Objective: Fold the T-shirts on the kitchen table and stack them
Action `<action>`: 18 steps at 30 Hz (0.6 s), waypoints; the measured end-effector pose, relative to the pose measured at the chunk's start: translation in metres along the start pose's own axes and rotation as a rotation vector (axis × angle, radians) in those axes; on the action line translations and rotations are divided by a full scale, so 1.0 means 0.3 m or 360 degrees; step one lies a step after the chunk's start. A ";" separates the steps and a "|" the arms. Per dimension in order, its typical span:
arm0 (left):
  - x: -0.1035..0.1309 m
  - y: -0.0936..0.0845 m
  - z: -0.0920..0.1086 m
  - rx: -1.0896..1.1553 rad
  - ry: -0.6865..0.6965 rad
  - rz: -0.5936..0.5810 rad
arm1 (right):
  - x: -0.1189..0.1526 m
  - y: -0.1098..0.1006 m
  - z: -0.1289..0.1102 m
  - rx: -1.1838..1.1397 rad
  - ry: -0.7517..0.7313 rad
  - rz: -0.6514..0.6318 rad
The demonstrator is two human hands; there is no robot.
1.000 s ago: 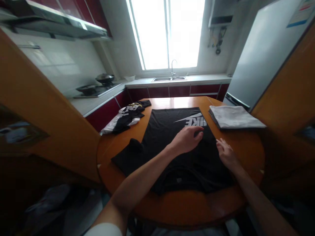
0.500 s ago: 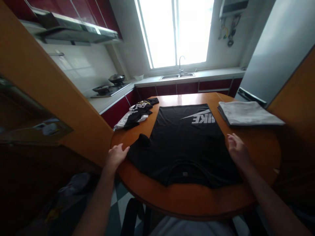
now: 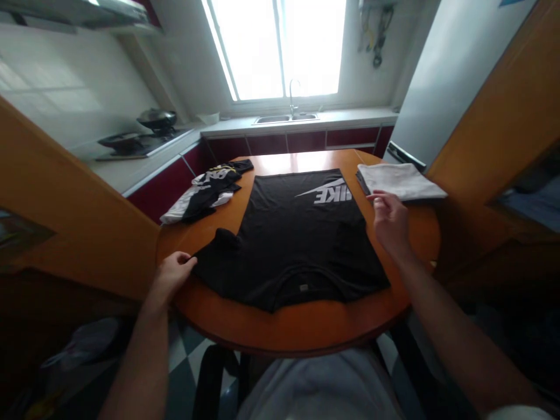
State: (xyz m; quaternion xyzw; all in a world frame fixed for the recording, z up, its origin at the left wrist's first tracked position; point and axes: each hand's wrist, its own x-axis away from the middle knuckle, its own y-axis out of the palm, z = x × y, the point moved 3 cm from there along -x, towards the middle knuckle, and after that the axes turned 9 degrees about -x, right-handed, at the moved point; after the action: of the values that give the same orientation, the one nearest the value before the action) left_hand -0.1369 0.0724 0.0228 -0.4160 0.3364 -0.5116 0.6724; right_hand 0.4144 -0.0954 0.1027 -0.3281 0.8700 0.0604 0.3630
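Note:
A black T-shirt [image 3: 293, 233] with a grey NIKE print lies spread on the wooden table, its collar facing me and the lettering upside down. On the left, its sleeve [image 3: 214, 262] sticks out, with a small raised fold near the armpit. My left hand [image 3: 172, 274] pinches the tip of that sleeve between thumb and fingers. The right sleeve does not show; that side runs straight. Just off the shirt's right edge, my right hand [image 3: 391, 221] hovers over the table with loosely bent fingers and holds nothing that I can see.
At the back right lies a folded white and dark cloth [image 3: 400, 181]. A heap of black and white clothing [image 3: 205, 192] sits at the back left. Beyond the round table [image 3: 301, 332] are a sink [image 3: 286, 118], a stove with pans [image 3: 157, 119] and a fridge [image 3: 459, 76].
My right hand has moved away from me along the shirt's right edge, toward the folded cloth. My left hand stays at the left sleeve tip. The view has shifted to the right.

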 end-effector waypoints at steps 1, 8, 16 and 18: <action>0.006 -0.013 0.022 0.0039 0.0021 0.0025 | -0.003 0.009 -0.021 -0.0017 -0.0001 -0.0028; 0.169 -0.129 0.339 0.0281 0.0519 0.0186 | 0.112 0.202 -0.143 -0.0192 0.0223 -0.0752; 0.289 -0.026 0.601 0.0722 0.1152 -0.0623 | 0.360 0.440 -0.216 -0.0324 0.0453 -0.1480; 0.244 -0.006 0.573 0.0704 0.1117 -0.0525 | 0.391 0.458 -0.203 -0.0265 0.0497 -0.1587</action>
State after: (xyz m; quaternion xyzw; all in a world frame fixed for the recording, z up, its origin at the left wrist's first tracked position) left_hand 0.0316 0.0384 0.0959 -0.1114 0.3558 -0.7819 0.4997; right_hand 0.2327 -0.0713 0.0499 -0.7349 0.6443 -0.1002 0.1865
